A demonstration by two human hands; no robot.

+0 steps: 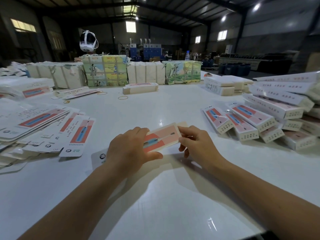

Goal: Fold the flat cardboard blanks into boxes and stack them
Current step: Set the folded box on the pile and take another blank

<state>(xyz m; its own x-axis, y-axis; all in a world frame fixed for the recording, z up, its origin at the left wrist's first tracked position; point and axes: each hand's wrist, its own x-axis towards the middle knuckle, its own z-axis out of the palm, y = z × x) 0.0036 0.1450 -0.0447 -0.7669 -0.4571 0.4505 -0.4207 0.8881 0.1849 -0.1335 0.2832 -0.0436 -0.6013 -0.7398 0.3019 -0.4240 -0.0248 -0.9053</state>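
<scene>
Both hands grip one pink-printed blank [161, 137] just above the white surface [155, 196]: left hand [129, 149] curled over its near end, right hand [197, 141] pinching the far end. Folded boxes [256, 122] pile at right.

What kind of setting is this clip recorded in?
Most likely a packaging workshop in a warehouse-like hall. A large white table holds a stack of flat blanks, a pile of folded boxes and strapped paper bundles; a steel-trussed roof spans overhead.
</scene>
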